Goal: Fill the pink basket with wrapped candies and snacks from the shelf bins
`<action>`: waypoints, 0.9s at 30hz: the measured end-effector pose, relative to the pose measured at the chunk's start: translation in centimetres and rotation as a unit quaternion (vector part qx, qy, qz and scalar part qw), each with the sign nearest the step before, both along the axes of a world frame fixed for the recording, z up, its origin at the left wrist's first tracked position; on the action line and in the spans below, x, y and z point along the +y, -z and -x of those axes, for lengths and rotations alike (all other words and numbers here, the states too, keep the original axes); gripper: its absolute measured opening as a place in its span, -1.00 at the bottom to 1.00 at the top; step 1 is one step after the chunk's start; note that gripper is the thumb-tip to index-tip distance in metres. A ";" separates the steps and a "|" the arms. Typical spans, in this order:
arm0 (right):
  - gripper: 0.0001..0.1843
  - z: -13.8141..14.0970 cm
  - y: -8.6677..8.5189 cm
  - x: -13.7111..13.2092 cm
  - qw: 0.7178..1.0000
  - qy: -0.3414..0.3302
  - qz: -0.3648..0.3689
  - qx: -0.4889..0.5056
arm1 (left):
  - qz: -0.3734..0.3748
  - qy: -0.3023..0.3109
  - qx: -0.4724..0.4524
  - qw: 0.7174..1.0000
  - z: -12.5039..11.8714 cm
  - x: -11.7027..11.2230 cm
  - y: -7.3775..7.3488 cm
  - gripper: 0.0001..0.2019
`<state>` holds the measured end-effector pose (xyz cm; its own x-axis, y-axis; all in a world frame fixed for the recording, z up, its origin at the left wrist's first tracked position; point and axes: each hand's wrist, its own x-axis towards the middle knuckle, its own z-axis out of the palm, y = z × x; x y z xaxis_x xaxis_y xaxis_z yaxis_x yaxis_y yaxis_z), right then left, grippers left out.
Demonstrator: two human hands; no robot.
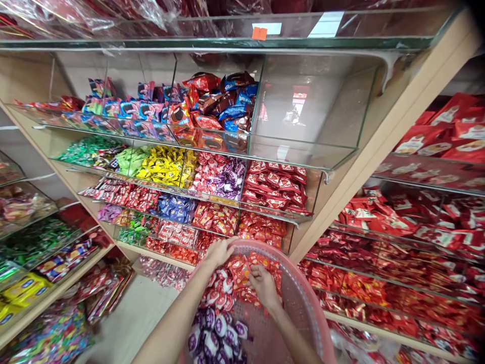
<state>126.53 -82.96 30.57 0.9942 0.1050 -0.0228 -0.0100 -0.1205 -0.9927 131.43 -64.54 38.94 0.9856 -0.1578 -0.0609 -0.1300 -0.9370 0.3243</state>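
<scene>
A pink plastic basket (322,303) with a perforated wall stands in front of me, below the candy shelves. My left hand (219,254) is closed over its far-left rim. Inside the basket, my right hand (264,287) has its fingers curled at a red candy packet (239,268) with orange and yellow spots, and more such packets lie around it. Red-and-white wrapped candies (220,290) lie to the left of these packets. Nearer to me sits a heap of purple-and-white wrapped candies (215,333). The fingertips of my right hand are partly hidden.
Glass-fronted shelves (280,207) rise ahead, with yellow candies (166,164), blue candies (174,207) and red packets (215,217) in compartments. A wooden upright (356,167) separates them from red-packet shelves on the right. More shelves and a bag of colourful sweets (53,333) are at left.
</scene>
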 end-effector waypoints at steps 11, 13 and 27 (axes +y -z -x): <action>-0.78 -0.5 -5.1 -0.9 0.958 0.054 0.223 -0.174 | 0.006 -0.008 0.010 1.000 -0.1 0.0 0.3 -0.52; -0.76 -2.0 -6.8 -0.9 0.948 0.060 0.243 -0.194 | 0.007 -0.013 0.023 1.000 0.0 -0.1 0.2 -0.52; -0.82 -15.8 -5.5 0.9 0.917 0.024 0.387 0.098 | -0.003 -0.006 0.004 1.000 0.0 0.1 0.5 -0.54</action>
<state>142.38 -82.01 36.11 0.9660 -0.0611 -0.2511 -0.2026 -0.7824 -0.5889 131.43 -64.43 38.48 0.9869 -0.1453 -0.0705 -0.1156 -0.9404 0.3199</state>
